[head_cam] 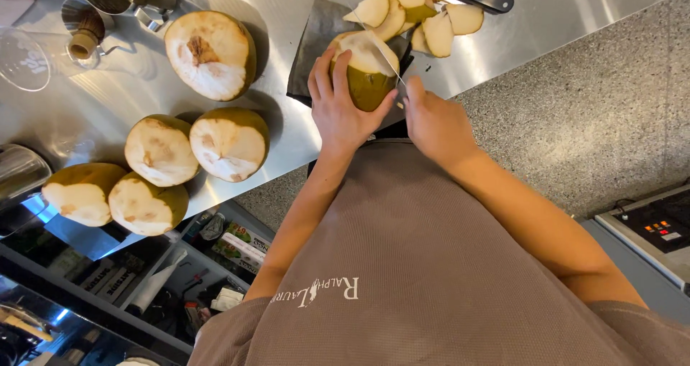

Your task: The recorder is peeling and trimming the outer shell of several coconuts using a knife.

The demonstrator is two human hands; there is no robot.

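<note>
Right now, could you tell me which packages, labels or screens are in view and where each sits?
Boxes: lower shelf under the steel counter, flat, white with green and red pictures.
Control panel: right edge, dark rectangle with small orange lights.
Shirt print: white lettering on brown fabric.

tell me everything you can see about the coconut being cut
The coconut is a young green one, its top already pared to pale, creamy husk while the lower part keeps glossy olive-green skin. It sits on a dark mat on the steel counter, tilted toward the person. The left hand grips its near side, and a thin knife blade held by the right hand lies across its pale top. Cut husk pieces lie just behind it.
</note>
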